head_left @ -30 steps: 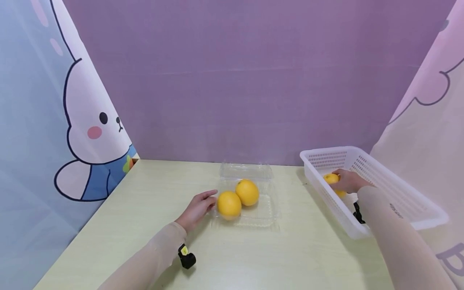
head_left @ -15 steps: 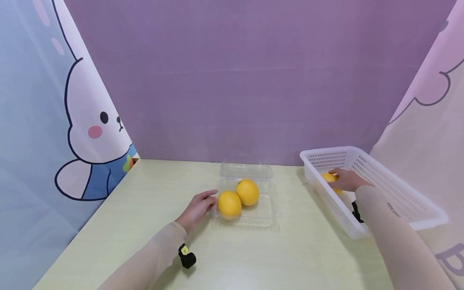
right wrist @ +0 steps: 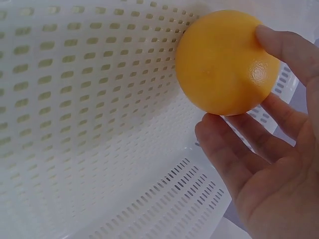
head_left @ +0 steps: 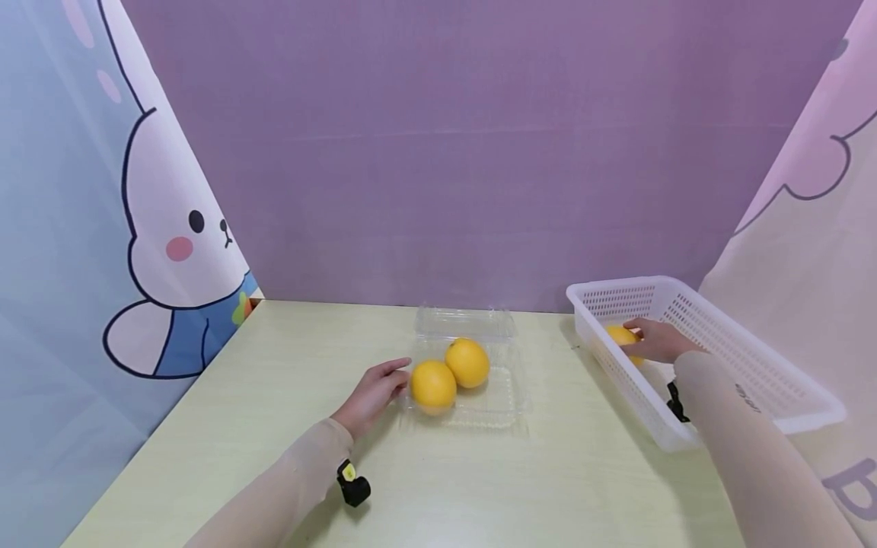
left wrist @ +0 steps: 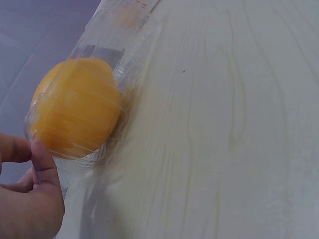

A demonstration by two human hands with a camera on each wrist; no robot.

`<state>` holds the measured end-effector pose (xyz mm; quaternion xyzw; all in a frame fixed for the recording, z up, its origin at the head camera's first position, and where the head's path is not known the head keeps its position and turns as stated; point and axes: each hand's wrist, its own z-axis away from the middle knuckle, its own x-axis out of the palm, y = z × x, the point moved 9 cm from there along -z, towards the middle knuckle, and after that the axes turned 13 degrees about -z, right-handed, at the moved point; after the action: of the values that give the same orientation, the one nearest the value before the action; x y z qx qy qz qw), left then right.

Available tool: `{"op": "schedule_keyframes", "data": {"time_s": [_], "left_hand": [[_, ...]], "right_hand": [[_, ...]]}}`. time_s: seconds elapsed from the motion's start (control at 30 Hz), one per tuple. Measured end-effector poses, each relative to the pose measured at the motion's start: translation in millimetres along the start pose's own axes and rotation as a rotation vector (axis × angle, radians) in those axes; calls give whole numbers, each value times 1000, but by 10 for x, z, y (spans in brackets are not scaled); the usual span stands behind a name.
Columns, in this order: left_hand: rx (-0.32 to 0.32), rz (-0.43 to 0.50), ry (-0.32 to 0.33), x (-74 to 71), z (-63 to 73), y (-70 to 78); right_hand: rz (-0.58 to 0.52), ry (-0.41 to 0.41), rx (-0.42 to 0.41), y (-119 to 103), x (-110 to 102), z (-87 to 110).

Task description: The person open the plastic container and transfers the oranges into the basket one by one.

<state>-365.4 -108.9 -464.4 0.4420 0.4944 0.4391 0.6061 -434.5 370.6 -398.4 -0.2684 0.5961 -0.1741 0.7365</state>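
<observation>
My left hand is at the left edge of a clear plastic clamshell container, its thumb and forefinger pinching the rim in the left wrist view. Two oranges, a front one and a back one, sit in the container's left part, side by side. The container's lid stands open at the back. Inside a white perforated basket on the right, my right hand holds another orange. The thumb lies on one side of that orange and the fingers on the other, near the basket wall.
The pale wooden table carries both container and basket. Behind it hangs a purple cloth, with printed curtains on the left and right. A small black camera is strapped to the left wrist.
My right hand has shifted slightly left and back inside the basket, with the orange moving along, and is nearly still over the last half second. The left hand stays at the container's edge.
</observation>
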Motion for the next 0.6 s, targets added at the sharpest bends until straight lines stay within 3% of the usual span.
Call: {"op": "schedule_keyframes", "data": {"time_s": [0.2,0.6], "left_hand": [[-4,-9,3,1,-1,3],[-5,-5,-3,3,10,21]], "right_hand": [[5,13,10,-25,-21,10],[6,42,-60,-98,-82,7]]}}
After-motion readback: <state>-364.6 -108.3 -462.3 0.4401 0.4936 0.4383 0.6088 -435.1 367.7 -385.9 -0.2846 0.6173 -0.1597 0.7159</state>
